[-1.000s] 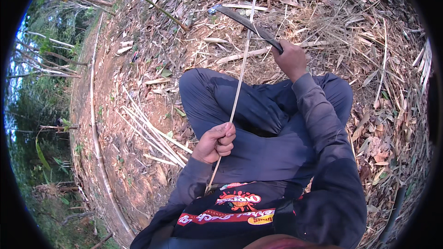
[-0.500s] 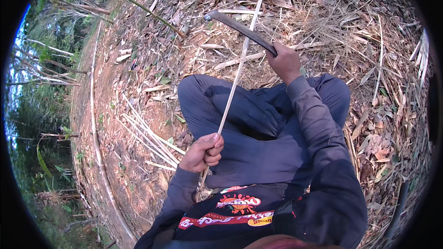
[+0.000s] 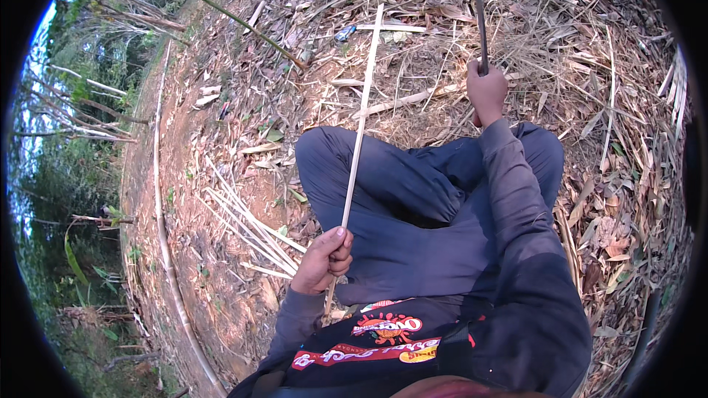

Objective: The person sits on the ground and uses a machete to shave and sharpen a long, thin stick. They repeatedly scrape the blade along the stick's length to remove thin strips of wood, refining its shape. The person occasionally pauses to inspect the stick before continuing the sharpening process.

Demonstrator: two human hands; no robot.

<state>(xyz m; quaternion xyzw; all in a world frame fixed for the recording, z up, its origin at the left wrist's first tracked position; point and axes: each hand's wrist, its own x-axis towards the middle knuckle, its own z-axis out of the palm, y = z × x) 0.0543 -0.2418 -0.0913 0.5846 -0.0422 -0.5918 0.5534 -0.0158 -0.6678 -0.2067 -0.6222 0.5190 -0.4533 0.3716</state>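
- The right hand [image 3: 487, 92] has lifted the long dark blade [image 3: 479, 15] since half a second ago: then the blade lay across the thin bamboo strip [image 3: 360, 133] near its far end, now it points away from the person, almost upright in the picture, and well apart from the strip.
- I judge that one cutting stroke is finished and the blade is drawn back, so the strip is free of the blade at this moment.
- The right hand is closed around the handle of the blade, with the arm stretched forward over the right knee.
- The left hand [image 3: 324, 262] is closed around the lower part of the strip, thumb on top, near the left thigh.
- The hand has slid a little lower on the strip than a second ago.
- From this grip the strip runs up and forward over the crossed legs in dark trousers [image 3: 413, 206]; its far end is above the dry leaves [image 3: 590, 140]. A short piece sticks out below the fist.
- Beside the left knee lies a bundle of pale split strips [image 3: 247, 225] on the bare earth.
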